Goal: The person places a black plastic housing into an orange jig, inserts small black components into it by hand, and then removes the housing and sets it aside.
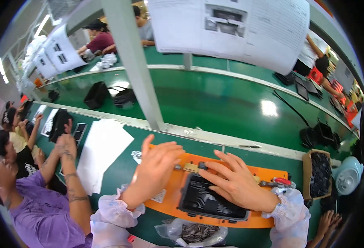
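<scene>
An orange board (264, 220) lies on the green bench, and a black open plastic case (215, 202) with dark fittings inside rests on it. My left hand (156, 170) is raised over the board's left part, fingers stretched out and holding nothing visible. Over the case's upper right edge reaches my right hand (236, 184), its fingers spread. One of its fingertips is at a small dark block (201, 165) by the case's far rim; whether it touches is unclear. Beside that block sits a small brass-coloured piece (191, 167). The right hand hides part of the case.
A plastic bag of dark pins (196, 232) lies nearest me. White sheets (103, 153) are at left, beside a co-worker in purple (45, 206). A cardboard box of black parts (320, 173) and a pale blue fan (348, 175) stand right. A metal post (134, 62) rises beyond.
</scene>
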